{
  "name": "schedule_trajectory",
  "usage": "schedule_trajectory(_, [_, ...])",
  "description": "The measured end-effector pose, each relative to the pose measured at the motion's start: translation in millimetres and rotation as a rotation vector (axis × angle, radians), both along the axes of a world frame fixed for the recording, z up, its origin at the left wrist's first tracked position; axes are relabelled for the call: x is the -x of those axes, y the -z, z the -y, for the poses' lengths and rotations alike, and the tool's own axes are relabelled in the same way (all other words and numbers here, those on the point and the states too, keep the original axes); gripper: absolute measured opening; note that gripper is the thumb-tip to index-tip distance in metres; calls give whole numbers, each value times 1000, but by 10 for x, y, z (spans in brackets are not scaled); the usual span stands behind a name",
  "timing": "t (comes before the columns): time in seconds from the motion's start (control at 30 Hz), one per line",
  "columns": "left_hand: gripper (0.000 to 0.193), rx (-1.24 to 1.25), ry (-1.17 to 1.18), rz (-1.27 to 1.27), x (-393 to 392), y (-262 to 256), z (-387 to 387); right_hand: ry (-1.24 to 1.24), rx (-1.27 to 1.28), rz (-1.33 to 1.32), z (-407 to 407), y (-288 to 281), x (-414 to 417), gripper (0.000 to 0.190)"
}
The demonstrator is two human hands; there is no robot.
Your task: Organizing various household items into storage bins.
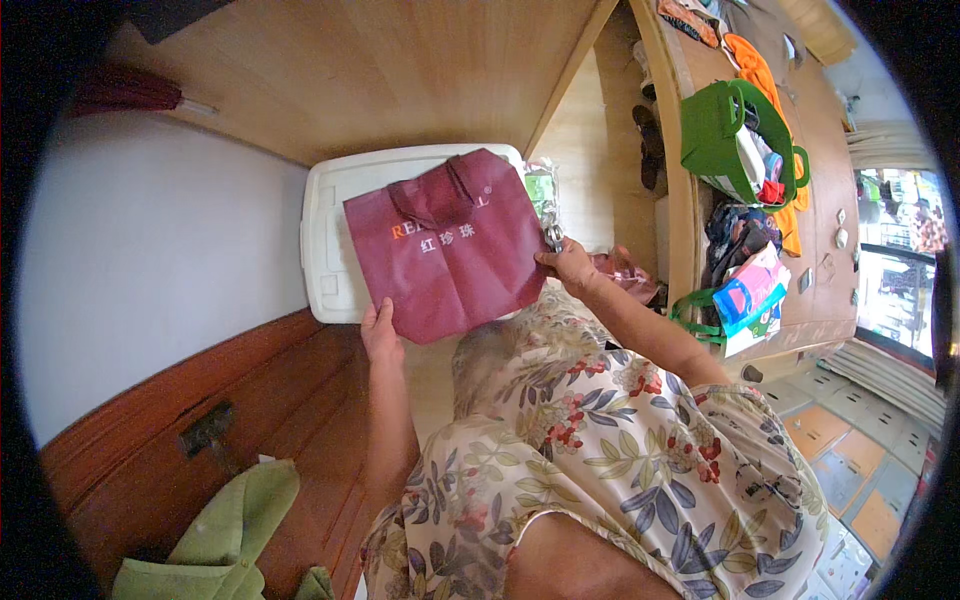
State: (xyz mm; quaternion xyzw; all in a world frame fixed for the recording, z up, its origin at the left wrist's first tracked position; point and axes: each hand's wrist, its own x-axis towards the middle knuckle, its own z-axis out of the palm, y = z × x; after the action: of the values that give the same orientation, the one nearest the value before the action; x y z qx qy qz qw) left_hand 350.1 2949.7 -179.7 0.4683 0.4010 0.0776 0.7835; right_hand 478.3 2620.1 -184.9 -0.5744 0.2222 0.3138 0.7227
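Note:
A maroon non-woven tote bag (457,277) with printed writing and dark red handles lies spread flat between my hands, over a white plastic storage bin lid (334,232). My left hand (382,330) grips the bag's lower left edge, thumb on top. My right hand (570,264) pinches the right edge, its thumb on the fabric and the other fingers partly hidden. Just beyond the right hand is a small shiny metal object (553,237). The bag's handles (431,195) fold down over its front.
A green felt basket (712,135) of items, an orange cloth (754,64) and a second bag with colourful packaging (750,292) sit on the wooden surface at right. Shoes (646,146) lie below it. A green cloth (232,517) hangs over brown wooden furniture (300,405) at lower left.

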Motion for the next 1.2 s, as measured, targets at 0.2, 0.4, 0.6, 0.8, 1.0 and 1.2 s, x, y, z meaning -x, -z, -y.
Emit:
schedule_trajectory(0.2, [38,-33,16,33,94,-252,-82,-58,-40,41,-77,-71,-4,24])
schedule_trajectory(0.4, [32,-394,142,-37,100,-548,110,-136,44,149,-82,-99,32,26])
schedule_trajectory(0.6, [20,-368,140,116,29,-701,540,-443,219,534,-613,-700,265,29])
schedule_trajectory(0.8, [25,-163,-102,142,-32,-914,509,-268,201,457,-624,-781,222,23])
schedule_trajectory(1.0, [34,-55,-100,249,115,-1089,135,55,-94,196,-238,-633,73,21])
schedule_trajectory(1.2, [34,-41,-105,276,143,-1334,220,118,-210,158,-107,-852,79,21])
